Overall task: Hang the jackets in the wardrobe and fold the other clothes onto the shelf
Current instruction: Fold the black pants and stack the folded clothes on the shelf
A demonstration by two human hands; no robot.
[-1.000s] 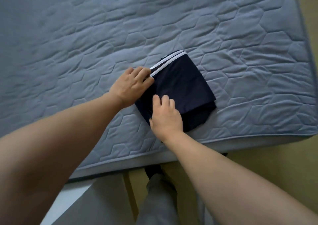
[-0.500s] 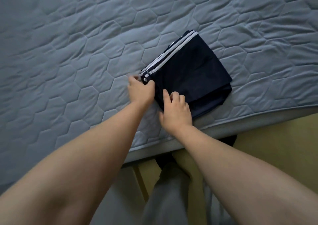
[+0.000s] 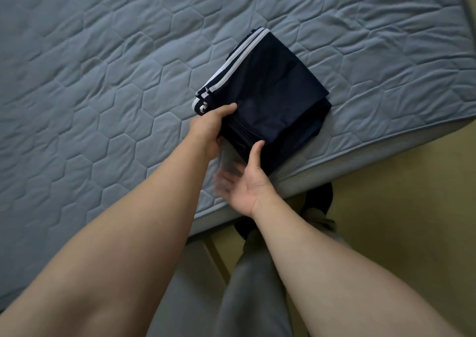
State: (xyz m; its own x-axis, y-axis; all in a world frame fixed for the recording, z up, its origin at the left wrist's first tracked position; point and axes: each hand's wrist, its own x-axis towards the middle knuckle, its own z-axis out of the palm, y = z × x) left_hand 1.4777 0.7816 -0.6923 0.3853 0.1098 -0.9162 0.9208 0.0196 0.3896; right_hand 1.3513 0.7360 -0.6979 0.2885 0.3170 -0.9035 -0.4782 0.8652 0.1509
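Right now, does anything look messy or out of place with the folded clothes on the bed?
Only slightly. The folded navy garment has uneven layers: lower folds peek out along its right edge, and the white stripes fan apart near the left hand. It sits close to the mattress edge.

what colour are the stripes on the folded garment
White stripes edging the navy folded garment, clearest in the head view.

- The folded garment (image 3: 270, 92) lay on the mattress (image 3: 103, 79), close to its near edge.
- The left hand (image 3: 208, 130) gripped the garment's near-left corner, thumb on top.
- The right hand (image 3: 247, 184) sat just right of it, palm up, thumb on the garment's near edge.
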